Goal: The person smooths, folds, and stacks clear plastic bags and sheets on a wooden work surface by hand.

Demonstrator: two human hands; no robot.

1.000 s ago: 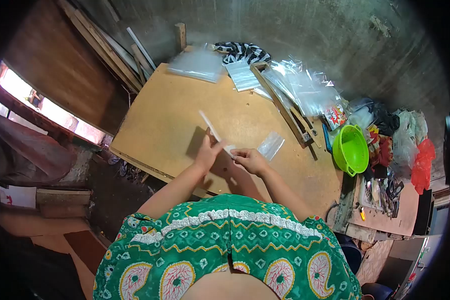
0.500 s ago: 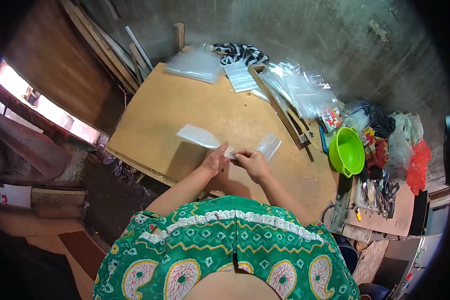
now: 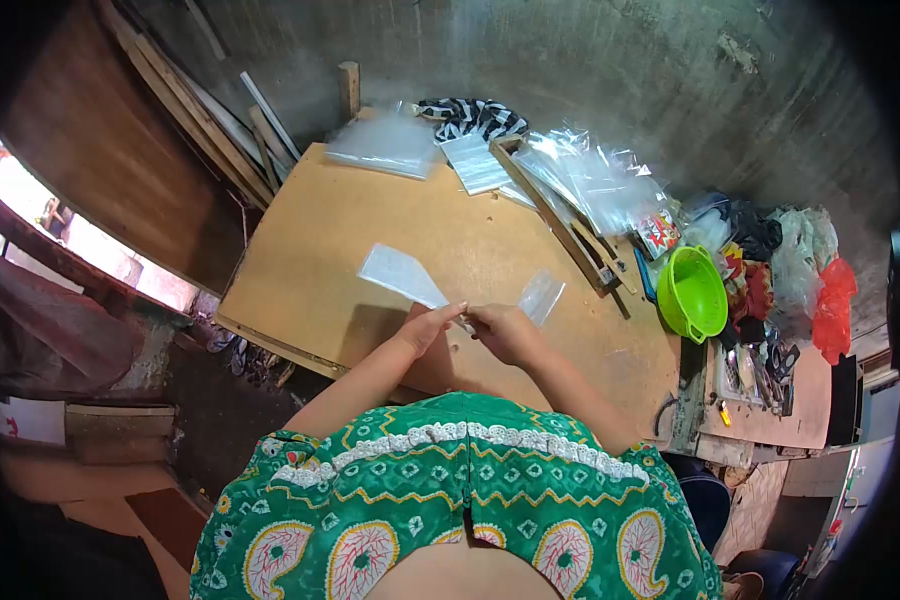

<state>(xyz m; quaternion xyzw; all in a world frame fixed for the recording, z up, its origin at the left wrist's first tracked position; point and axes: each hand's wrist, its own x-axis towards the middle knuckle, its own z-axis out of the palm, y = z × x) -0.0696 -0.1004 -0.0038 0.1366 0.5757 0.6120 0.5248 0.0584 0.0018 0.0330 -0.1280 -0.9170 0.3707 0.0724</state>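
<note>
My left hand point(image 3: 430, 330) and my right hand point(image 3: 502, 332) meet over the near part of the wooden table point(image 3: 310, 260). Both are closed on one end of a folded clear plastic sheet point(image 3: 398, 274), which sticks out up and to the left from between the fingers. Its gripped end is mostly hidden by them. Just beyond my right hand, another small clear plastic piece point(image 3: 541, 297) lies on the table.
Stacked clear sheets point(image 3: 382, 146) lie at the far edge, beside a black-and-white cloth point(image 3: 475, 118). Wooden strips point(image 3: 555, 222) border a pile of plastic bags point(image 3: 595, 185). A green basket point(image 3: 692, 294) stands at the right, near a red bag point(image 3: 834, 311).
The plastic sheet has swung from a thin, edge-on strip to a broader face pointing left. Both hands have drawn close together at its end. The camera view has shifted slightly.
</note>
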